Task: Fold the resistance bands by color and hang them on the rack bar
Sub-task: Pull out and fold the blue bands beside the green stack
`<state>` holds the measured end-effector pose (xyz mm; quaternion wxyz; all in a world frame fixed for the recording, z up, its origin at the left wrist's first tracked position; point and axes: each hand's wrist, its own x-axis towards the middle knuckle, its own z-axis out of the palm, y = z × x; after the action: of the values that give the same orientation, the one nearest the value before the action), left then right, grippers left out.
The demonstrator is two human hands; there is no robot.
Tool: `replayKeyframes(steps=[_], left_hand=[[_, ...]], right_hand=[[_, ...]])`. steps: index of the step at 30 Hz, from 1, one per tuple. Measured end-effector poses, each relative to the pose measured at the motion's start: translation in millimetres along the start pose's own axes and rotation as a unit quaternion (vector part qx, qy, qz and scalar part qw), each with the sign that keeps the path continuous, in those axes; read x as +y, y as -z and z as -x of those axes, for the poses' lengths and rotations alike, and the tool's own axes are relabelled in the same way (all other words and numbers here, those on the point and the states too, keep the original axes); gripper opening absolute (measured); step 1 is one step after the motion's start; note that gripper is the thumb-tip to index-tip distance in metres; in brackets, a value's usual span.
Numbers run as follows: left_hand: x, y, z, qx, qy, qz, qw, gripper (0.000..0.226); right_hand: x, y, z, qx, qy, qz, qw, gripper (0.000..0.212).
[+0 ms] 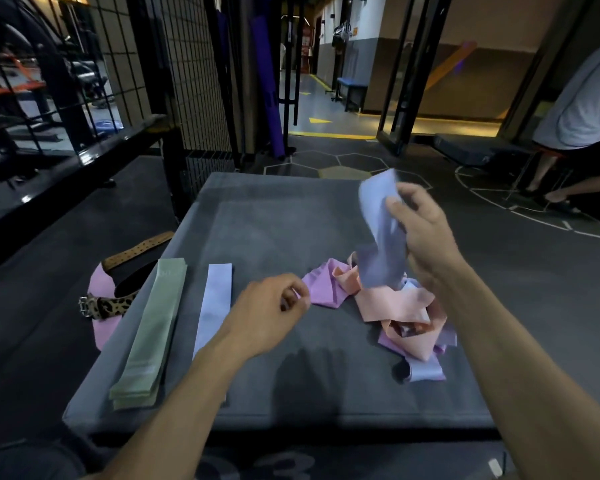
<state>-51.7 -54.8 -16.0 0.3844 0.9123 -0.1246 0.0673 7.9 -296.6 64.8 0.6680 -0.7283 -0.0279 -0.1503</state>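
A: Where is the band?
B: Your right hand (426, 233) pinches a pale blue band (381, 237), lifted above the tangled pile (395, 306) on the table (291, 393).
A: And the other hand?
B: Your left hand (267, 313) hovers loosely curled, holding nothing, just right of the folded blue band (213, 306) and green stack (149, 334).

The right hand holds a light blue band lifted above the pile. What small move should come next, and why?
Probably the left hand, which holds nothing I can make out, should take the hanging lower end of the blue band that the right hand grips, so that it comes free of the tangled pile. It can then be laid on the flat blue band beside the green stack.
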Motion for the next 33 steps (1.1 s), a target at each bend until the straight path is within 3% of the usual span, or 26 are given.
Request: replayKeyframes(steps=[3, 5, 8, 10, 14, 17, 21, 24, 29, 33], left_hand=[[-0.6, 8.0, -2.7, 0.047, 0.071, 0.187, 0.979, 0.025], [2.3, 14.4, 0.3, 0.012, 0.121, 0.338, 0.933, 0.046], [6.9, 21.3, 6.6, -0.042, 0.130, 0.458, 0.878, 0.069], [8.0, 25.7, 8.4, -0.048, 0.115, 0.508, 0.852, 0.070], [3.6, 35.9, 11.1, -0.027, 0.103, 0.556, 0.824, 0.046], [0.7, 40.5, 13.1, 0.007, 0.082, 0.551, 0.831, 0.042], [0.5, 45.9, 12.0, 0.094, 0.059, 0.466, 0.878, 0.028], [-0.5, 51.8, 11.8, 0.111, 0.034, 0.445, 0.888, 0.021], [2.9, 53.1, 15.8, 0.054, 0.023, 0.458, 0.887, 0.020], [4.3, 54.5, 18.0, -0.008, 0.042, 0.475, 0.879, 0.022]], right_hand=[[-9.3, -17.8, 23.7, -0.182, -0.098, -0.044, 0.977, 0.021], [-7.8, -26.9, 34.8, -0.239, -0.134, -0.068, 0.959, 0.020], [-5.9, -34.4, 42.4, -0.302, -0.160, -0.091, 0.935, 0.022], [-2.2, -34.8, 41.8, -0.334, -0.160, -0.085, 0.925, 0.025], [-0.4, -34.6, 40.9, -0.331, -0.178, -0.062, 0.925, 0.026], [2.1, -37.6, 43.9, -0.330, -0.211, -0.033, 0.919, 0.026], [8.8, -45.0, 50.3, -0.337, -0.215, 0.073, 0.914, 0.040], [15.7, -48.5, 53.7, -0.326, -0.237, 0.056, 0.913, 0.041], [16.6, -60.4, 63.7, -0.391, -0.189, -0.027, 0.900, 0.027], [12.1, -68.0, 66.3, -0.366, -0.100, -0.033, 0.925, 0.040]])
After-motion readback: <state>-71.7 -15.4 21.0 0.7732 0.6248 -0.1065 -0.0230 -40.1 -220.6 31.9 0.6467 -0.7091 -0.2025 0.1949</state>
